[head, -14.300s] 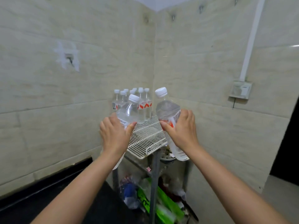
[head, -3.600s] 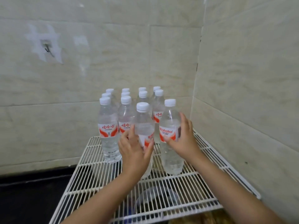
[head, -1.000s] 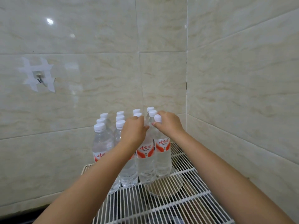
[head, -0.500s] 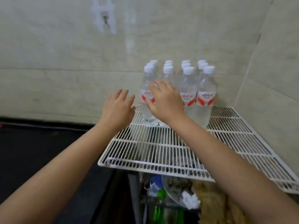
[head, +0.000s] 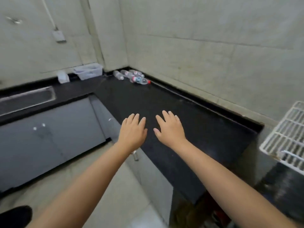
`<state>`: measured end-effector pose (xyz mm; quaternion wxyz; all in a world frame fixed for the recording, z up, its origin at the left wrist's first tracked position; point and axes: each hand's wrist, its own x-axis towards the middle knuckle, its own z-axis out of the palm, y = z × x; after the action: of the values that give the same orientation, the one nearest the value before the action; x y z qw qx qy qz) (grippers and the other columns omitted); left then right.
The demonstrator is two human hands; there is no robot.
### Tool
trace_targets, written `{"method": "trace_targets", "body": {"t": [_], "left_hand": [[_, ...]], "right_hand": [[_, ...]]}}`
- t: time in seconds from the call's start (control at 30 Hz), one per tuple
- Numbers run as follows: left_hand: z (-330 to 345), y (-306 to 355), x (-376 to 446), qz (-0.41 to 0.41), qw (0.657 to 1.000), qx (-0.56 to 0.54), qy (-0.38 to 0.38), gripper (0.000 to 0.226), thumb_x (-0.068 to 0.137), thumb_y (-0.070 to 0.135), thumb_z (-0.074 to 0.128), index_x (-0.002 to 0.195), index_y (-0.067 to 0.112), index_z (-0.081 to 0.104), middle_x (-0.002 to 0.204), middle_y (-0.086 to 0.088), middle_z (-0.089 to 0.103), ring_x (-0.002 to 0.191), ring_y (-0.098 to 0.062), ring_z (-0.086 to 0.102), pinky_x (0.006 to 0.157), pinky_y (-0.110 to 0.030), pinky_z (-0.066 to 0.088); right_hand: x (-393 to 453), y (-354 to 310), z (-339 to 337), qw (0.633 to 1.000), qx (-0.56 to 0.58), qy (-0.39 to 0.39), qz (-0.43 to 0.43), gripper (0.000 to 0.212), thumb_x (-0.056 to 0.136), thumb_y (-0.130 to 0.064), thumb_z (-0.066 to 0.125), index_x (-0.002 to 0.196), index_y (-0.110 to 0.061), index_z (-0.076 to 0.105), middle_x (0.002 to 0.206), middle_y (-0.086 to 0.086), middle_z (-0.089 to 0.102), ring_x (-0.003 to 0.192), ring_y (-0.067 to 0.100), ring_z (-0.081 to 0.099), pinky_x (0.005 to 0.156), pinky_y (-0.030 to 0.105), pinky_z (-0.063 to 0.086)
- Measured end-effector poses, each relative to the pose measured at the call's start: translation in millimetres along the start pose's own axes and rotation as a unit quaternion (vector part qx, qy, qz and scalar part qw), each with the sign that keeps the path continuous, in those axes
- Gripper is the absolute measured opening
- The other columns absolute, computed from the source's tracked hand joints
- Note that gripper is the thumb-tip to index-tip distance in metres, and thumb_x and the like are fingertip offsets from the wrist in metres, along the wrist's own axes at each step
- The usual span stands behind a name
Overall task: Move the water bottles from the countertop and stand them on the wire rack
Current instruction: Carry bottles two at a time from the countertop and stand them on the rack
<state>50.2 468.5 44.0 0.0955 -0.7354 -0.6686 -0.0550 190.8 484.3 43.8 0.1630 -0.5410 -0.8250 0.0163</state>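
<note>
Hovering side by side, both hands (head: 151, 129) flat, empty — bare black countertop (head: 205, 122) ahead, bottles (head: 131, 75) lying in far corner.

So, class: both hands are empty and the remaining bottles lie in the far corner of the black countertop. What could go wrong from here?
1. The clear plastic water bottles lie on their sides on the black stone countertop; a nudge could roll them away from the grip.
2. They sit far beyond the left hand and right hand, so a stretched reach may give a weak hold.
3. Only a corner of the white wire rack shows at the counter's end; a bottle set near its edge may topple.
</note>
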Motion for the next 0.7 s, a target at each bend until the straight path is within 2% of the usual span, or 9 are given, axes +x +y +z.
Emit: {"method": "trace_targets", "body": {"t": [0.33,0.47,0.7], "left_hand": [[70,-216,-7,-0.106,0.985,-0.025,-0.131,0.050,0.098,0.033,0.033,0.143,0.011,0.025,0.152,-0.014,0.023,0.141,-0.028,0.017,0.115,-0.038,0.017],[98,-270,17,-0.117,0.980,-0.041,-0.158,0.047,0.097,0.033,0.034,0.139,0.010,0.031,0.149,-0.014,0.027,0.140,-0.028,0.020,0.113,-0.038,0.019],[144,-340,115,-0.105,0.976,-0.048,-0.186,0.047,0.098,0.032,0.033,0.140,0.011,0.028,0.149,-0.013,0.026,0.140,-0.029,0.019,0.115,-0.040,0.017]], "right_hand": [[115,-142,129,0.992,0.020,-0.126,0.006,0.054,0.095,-0.031,0.042,0.142,-0.011,0.026,0.153,0.014,0.020,0.143,0.029,0.014,0.116,0.041,0.012],[161,-165,166,0.987,0.016,-0.160,0.021,0.055,0.095,-0.032,0.042,0.143,-0.011,0.025,0.153,0.013,0.020,0.142,0.029,0.015,0.116,0.041,0.013],[282,-169,219,0.985,0.026,-0.168,0.034,0.055,0.095,-0.032,0.042,0.143,-0.011,0.024,0.153,0.014,0.020,0.143,0.029,0.014,0.117,0.040,0.012]]}}
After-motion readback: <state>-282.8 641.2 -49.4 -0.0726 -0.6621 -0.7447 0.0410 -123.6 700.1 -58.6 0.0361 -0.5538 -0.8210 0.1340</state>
